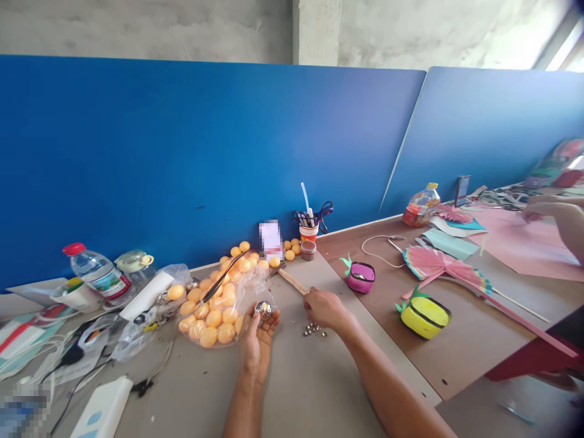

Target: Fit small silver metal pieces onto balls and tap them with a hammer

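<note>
My left hand [258, 340] is curled around a shiny silver ball [263, 309], held up over the table. My right hand [325, 309] is closed, its fingertips pressed together low over the tabletop. Right below it lie several small shiny metal pieces [312, 329]. A hammer with a pale wooden handle [292, 281] lies just beyond, its handle reaching to my right fingers. What those fingers hold is hidden. Left of my left hand is a clear plastic bag of orange balls [214, 318].
A purple pouch [361, 277] and a yellow pouch [425, 316] stand on the right. Pink folded paper [444, 267] lies behind them. Bottles [98, 274], plastic bags and a power strip [104, 407] crowd the left. Another person's hand [542, 208] is at far right. A blue partition [196, 152] closes the back.
</note>
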Demonstrator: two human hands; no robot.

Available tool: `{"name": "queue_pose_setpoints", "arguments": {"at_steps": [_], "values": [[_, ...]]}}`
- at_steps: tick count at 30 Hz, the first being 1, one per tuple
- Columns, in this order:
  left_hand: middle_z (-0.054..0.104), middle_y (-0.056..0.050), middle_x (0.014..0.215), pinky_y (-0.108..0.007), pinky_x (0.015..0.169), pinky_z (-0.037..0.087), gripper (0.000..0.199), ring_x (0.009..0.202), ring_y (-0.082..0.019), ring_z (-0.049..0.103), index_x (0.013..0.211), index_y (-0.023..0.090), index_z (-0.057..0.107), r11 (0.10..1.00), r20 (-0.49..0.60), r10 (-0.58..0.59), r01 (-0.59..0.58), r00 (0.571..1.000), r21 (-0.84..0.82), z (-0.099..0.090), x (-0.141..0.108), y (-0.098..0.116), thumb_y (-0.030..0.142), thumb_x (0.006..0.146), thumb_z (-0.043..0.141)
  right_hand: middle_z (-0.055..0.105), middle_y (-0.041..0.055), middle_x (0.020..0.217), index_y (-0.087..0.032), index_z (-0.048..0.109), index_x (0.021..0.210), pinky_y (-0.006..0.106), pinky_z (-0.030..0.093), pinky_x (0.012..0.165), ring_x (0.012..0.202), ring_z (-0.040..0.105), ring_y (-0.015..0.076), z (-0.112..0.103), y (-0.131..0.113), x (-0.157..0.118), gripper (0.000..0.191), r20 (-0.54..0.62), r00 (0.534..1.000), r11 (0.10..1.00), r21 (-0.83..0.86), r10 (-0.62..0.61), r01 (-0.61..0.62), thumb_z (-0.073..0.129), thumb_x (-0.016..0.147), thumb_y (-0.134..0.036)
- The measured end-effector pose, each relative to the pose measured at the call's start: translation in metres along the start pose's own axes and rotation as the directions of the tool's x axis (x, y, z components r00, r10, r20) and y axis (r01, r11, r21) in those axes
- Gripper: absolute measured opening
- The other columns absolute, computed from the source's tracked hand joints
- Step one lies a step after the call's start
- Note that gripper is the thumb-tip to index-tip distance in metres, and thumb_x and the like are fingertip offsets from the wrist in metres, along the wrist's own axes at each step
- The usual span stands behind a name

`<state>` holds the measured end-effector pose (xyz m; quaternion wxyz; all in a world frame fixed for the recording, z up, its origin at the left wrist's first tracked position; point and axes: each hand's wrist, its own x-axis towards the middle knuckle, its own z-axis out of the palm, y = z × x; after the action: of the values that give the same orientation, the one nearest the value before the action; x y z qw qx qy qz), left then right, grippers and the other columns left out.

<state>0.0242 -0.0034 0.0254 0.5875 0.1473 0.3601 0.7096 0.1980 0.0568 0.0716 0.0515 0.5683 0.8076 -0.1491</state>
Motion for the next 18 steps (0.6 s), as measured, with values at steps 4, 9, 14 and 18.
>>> {"name": "queue_pose_setpoints", "arguments": {"at_steps": [4, 9, 14, 18], "values": [[0.073, -0.004, 0.082, -0.035, 0.078, 0.055, 0.032, 0.079, -0.021, 0.073, 0.095, 0.019, 0.062, 1.0, 0.004, 0.004, -0.004, 1.0, -0.008, 0.0, 0.0, 0.0, 0.03, 0.068, 0.075, 0.067, 0.0168, 0.111, -0.015, 0.07, 0.101, 0.032, 0.045, 0.079, 0.1, 0.064, 0.0288, 0.0, 0.003, -0.004, 0.033, 0.051, 0.991, 0.992, -0.043, -0.12, 0.123, 0.06, 0.069, -0.011], [0.073, -0.004, 0.084, -0.036, 0.082, 0.054, 0.032, 0.083, -0.022, 0.072, 0.097, 0.02, 0.063, 1.0, 0.003, -0.009, 0.009, 1.0, -0.021, -0.003, 0.003, -0.002, 0.031, 0.069, 0.074, 0.073, 0.0112, 0.102, -0.019, 0.071, 0.094, 0.032, 0.041, 0.082, 0.098, 0.065, 0.0249, -0.001, 0.002, -0.004, 0.024, 0.044, 0.993, 0.992, 0.07, -0.111, 0.108, 0.056, 0.075, -0.014], [0.073, -0.005, 0.086, -0.038, 0.083, 0.053, 0.03, 0.086, -0.023, 0.072, 0.097, 0.02, 0.063, 0.999, 0.008, -0.015, 0.015, 1.0, -0.031, -0.005, 0.005, -0.003, 0.032, 0.071, 0.072, 0.074, 0.0075, 0.094, -0.02, 0.069, 0.096, 0.032, 0.039, 0.084, 0.093, 0.066, 0.0248, 0.004, -0.003, -0.005, 0.031, 0.15, 0.966, 0.977, 0.068, -0.211, 0.203, 0.071, 0.065, -0.019], [0.073, -0.004, 0.086, -0.037, 0.082, 0.054, 0.031, 0.085, -0.024, 0.072, 0.097, 0.02, 0.062, 0.999, 0.0, -0.023, 0.023, 1.0, -0.045, -0.004, 0.005, -0.003, 0.03, 0.069, 0.073, 0.074, 0.011, 0.092, -0.015, 0.069, 0.092, 0.033, 0.039, 0.083, 0.092, 0.067, 0.0258, 0.012, -0.008, -0.004, 0.028, 0.106, 0.962, 0.963, -0.07, -0.252, 0.26, 0.064, 0.065, -0.01]]}}
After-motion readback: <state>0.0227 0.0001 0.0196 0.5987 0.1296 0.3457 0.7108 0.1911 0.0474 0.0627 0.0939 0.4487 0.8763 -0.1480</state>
